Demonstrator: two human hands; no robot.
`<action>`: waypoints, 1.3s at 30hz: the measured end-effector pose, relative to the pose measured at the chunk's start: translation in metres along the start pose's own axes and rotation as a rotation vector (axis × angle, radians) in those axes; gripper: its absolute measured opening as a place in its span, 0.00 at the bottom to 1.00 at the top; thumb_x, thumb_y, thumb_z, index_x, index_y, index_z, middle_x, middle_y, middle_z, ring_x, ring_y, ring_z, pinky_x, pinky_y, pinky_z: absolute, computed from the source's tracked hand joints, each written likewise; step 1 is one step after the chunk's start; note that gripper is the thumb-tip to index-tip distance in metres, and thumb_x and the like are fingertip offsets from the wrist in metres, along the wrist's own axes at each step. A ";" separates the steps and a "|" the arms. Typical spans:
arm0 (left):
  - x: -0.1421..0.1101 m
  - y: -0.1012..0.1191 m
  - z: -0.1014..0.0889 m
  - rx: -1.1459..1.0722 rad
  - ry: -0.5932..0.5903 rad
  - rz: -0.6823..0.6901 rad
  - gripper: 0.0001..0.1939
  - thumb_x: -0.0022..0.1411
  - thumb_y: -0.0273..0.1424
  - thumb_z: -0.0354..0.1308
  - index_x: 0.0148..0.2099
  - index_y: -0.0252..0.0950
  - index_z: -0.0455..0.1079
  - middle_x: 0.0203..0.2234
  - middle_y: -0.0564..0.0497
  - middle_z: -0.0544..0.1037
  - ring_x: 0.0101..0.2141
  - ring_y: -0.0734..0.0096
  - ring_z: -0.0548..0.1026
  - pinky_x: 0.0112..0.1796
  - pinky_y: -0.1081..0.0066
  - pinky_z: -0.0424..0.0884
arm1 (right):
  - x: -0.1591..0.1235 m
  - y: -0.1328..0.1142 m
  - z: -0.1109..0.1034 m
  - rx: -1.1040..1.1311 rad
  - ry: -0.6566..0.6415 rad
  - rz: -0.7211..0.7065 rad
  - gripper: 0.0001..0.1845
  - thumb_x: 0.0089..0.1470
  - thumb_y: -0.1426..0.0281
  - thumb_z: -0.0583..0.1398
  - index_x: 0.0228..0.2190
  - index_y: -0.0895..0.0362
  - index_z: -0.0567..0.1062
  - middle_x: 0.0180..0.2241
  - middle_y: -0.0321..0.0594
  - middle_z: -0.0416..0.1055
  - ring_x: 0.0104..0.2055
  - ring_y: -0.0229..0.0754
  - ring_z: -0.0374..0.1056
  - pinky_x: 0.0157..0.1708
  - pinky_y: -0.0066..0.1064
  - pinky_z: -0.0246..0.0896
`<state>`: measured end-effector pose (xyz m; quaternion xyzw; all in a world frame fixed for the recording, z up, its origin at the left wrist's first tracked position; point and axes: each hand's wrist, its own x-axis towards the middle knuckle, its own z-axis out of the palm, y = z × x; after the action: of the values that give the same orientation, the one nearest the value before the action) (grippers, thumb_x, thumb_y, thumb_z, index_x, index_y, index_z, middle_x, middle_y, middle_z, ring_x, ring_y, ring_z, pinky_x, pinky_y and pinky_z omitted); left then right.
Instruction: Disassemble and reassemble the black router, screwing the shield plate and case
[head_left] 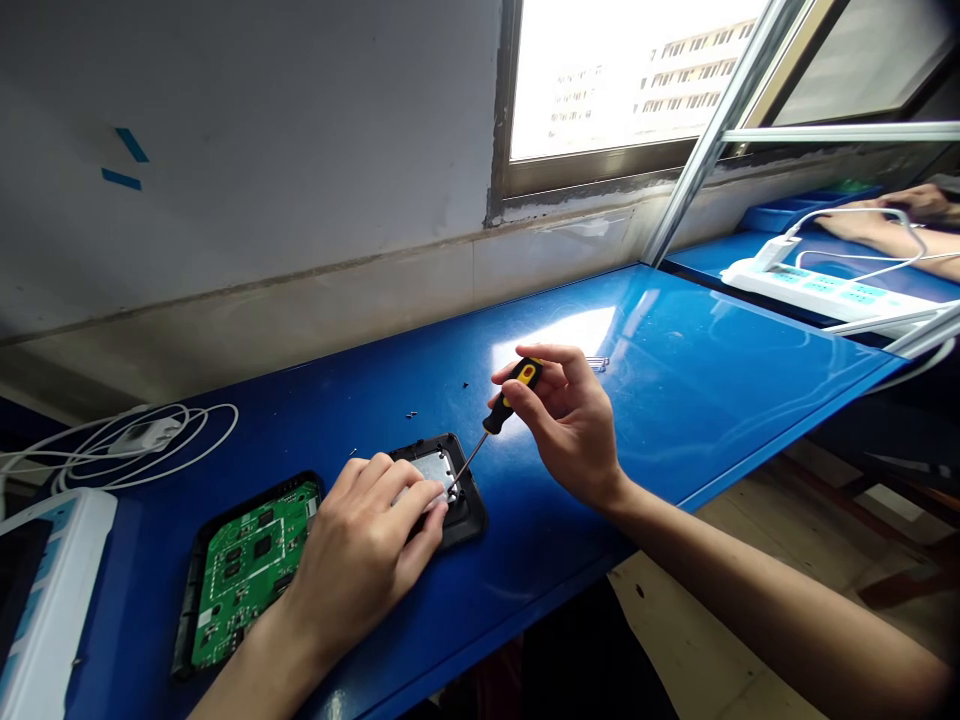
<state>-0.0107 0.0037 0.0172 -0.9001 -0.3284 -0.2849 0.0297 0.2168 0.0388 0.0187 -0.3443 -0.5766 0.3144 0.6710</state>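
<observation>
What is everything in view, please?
Metal-shafted screwdriver: 1, black-yellow, right hand
Rectangular plastic shell: 1, black, under left hand
Flat circuit board: 1, green, left
Tiny hardware pieces: several, dark, behind shell
Looped cable: several loops, white, left
Power strips: 2, white-blue, lower left, right
Tabletops: 2, glossy blue, centre, right
Tape strips: 2, blue, upper left
Window panes: 2, pale, upper right
Co-worker's arms: number unclear, right
Hands: 2, bare, centre

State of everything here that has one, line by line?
Right hand, gripping screwdriver
Screwdriver, tilted, tip down
Left hand, curled over plate
Plate, lying in cover
Cover, flat, partly hidden
Board, exposed in case
Screws, loose on table
Left cable, loosely looped
Right power strip, plug inserted
</observation>
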 end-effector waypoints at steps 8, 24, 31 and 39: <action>-0.001 -0.002 0.002 -0.009 -0.048 -0.048 0.05 0.71 0.28 0.58 0.41 0.34 0.75 0.32 0.50 0.76 0.33 0.62 0.67 0.35 0.63 0.61 | -0.001 -0.001 0.002 0.031 -0.025 -0.052 0.14 0.61 0.69 0.66 0.47 0.51 0.70 0.37 0.34 0.78 0.34 0.36 0.79 0.34 0.31 0.79; 0.001 -0.005 0.001 -0.064 -0.048 -0.131 0.08 0.70 0.24 0.55 0.40 0.36 0.75 0.32 0.51 0.76 0.33 0.64 0.68 0.36 0.63 0.61 | -0.002 -0.002 0.003 0.063 -0.037 -0.112 0.14 0.62 0.72 0.65 0.47 0.51 0.70 0.39 0.34 0.78 0.34 0.38 0.81 0.34 0.33 0.82; 0.005 -0.008 -0.010 -0.368 0.039 -0.476 0.05 0.67 0.32 0.61 0.39 0.41 0.78 0.30 0.55 0.75 0.31 0.69 0.72 0.34 0.69 0.66 | 0.002 -0.006 0.000 0.053 0.097 -0.084 0.14 0.61 0.64 0.66 0.44 0.50 0.68 0.37 0.34 0.78 0.33 0.41 0.82 0.35 0.36 0.83; 0.003 -0.018 -0.010 -0.847 0.145 -0.867 0.13 0.63 0.45 0.67 0.40 0.41 0.78 0.33 0.54 0.76 0.33 0.71 0.71 0.35 0.74 0.69 | 0.006 -0.005 -0.002 0.100 0.149 -0.053 0.16 0.59 0.61 0.67 0.41 0.50 0.66 0.35 0.34 0.78 0.33 0.43 0.82 0.36 0.37 0.83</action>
<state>-0.0246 0.0171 0.0252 -0.5963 -0.5202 -0.4374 -0.4273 0.2195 0.0401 0.0262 -0.3175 -0.5177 0.2983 0.7364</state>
